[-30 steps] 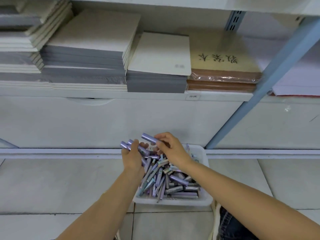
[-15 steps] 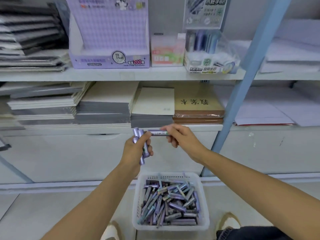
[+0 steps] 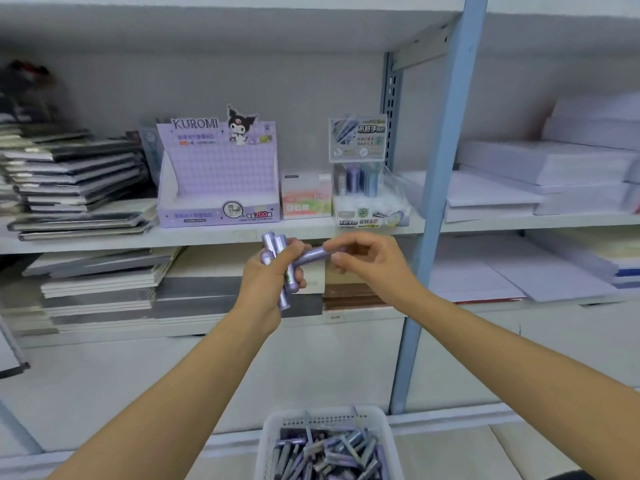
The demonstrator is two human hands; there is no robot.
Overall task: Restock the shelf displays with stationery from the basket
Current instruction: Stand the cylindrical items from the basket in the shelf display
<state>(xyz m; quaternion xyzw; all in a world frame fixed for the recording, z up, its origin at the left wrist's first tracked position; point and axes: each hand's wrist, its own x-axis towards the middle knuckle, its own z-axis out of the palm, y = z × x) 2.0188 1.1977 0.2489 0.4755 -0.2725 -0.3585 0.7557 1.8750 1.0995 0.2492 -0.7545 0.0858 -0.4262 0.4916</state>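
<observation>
A white metal shelf (image 3: 207, 236) holds a purple cardboard display box (image 3: 218, 188); a white plastic basket (image 3: 270, 432) sits below. The left hand (image 3: 265, 285) grips lilac plastic tubes (image 3: 276, 247) upright in curled fingers; the right hand (image 3: 372, 263) pinches one slanted tube (image 3: 311, 257) that reaches the left thumb.

We see our two arms bare along all that shows of them. The long, smooth left forearm (image 3: 180, 386) and right forearm (image 3: 502, 348) look broad at the lower corners and narrow toward the wrists. Our bare left hand (image 3: 266, 275) and bare right hand (image 3: 370, 258) are uncovered to the fingertips. Under the right forearm, at the bottom edge, shows a sliver of dark cloth (image 3: 568, 475); we cannot tell which garment it is.
</observation>
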